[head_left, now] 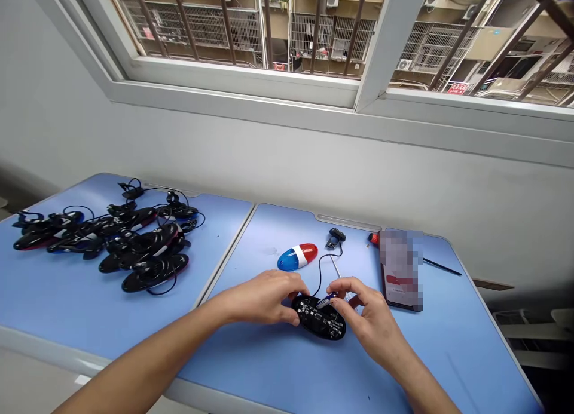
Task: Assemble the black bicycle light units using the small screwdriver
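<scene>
A black oval bike-light base [319, 318] lies on the blue table with its circuit board and inside facing up. My left hand [273, 297] grips its left end between thumb and fingers. Pinched in my right hand [363, 312] is a small blue-and-silver battery [326, 300], tilted, with its lower end over the base's middle; whether it touches the base I cannot tell. A thin black cable runs from the base to a small black clip-like part [335, 238]. Behind my left hand rests the blue, white and red cover [298, 257].
Several black bike lights with cables [147, 247] lie heaped on the left table section. A phone [400, 273], partly blurred, stands right of my hand beside a red cap-like piece [373, 239] and a black strip [442, 267]. A thin metal rod [334, 264] lies behind my right hand. The wall and window rise behind.
</scene>
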The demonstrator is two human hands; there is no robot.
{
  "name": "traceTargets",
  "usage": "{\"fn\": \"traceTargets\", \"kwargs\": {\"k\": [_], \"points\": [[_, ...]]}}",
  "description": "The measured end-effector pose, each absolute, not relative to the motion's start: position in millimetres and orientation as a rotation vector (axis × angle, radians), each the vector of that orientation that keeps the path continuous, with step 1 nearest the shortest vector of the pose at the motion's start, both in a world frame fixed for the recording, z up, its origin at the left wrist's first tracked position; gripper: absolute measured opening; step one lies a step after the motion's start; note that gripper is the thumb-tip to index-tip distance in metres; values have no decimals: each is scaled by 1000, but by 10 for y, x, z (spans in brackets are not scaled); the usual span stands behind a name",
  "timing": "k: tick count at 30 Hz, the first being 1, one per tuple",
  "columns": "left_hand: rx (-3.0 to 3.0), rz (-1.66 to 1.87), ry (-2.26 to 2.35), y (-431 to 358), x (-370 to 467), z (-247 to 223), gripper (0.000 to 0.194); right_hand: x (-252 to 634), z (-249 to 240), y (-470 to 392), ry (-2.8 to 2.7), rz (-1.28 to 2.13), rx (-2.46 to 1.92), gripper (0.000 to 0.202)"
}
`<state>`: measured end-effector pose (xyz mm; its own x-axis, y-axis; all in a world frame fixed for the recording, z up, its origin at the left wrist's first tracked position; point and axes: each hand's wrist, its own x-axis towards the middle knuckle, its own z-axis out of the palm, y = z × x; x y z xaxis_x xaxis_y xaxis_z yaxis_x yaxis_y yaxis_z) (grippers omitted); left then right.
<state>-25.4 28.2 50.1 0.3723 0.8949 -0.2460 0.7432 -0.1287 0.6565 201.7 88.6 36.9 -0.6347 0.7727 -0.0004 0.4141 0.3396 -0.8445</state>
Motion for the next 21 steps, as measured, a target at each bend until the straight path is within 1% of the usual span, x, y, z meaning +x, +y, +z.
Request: {"fn": "traceTargets", "kwargs": {"k": [4, 7, 12, 16, 21], "points": [[1801, 359, 1336, 326, -265, 450, 30, 1972, 318, 859, -2119, 1130, -919, 13], [1712, 405, 1253, 352, -274, 405, 29, 1966, 269, 869, -2095, 1003, -880, 11], [1615, 460, 1126, 380, -285, 342, 28, 1970, 197, 888, -2186, 902, -779, 14], [1567, 511, 1152, 383, -243, 357, 27, 1965, 151, 882, -2320, 907, -718, 14], [1491, 571, 1260, 394, -148, 316, 27, 1981, 164, 884, -2449, 875, -727, 22]]}}
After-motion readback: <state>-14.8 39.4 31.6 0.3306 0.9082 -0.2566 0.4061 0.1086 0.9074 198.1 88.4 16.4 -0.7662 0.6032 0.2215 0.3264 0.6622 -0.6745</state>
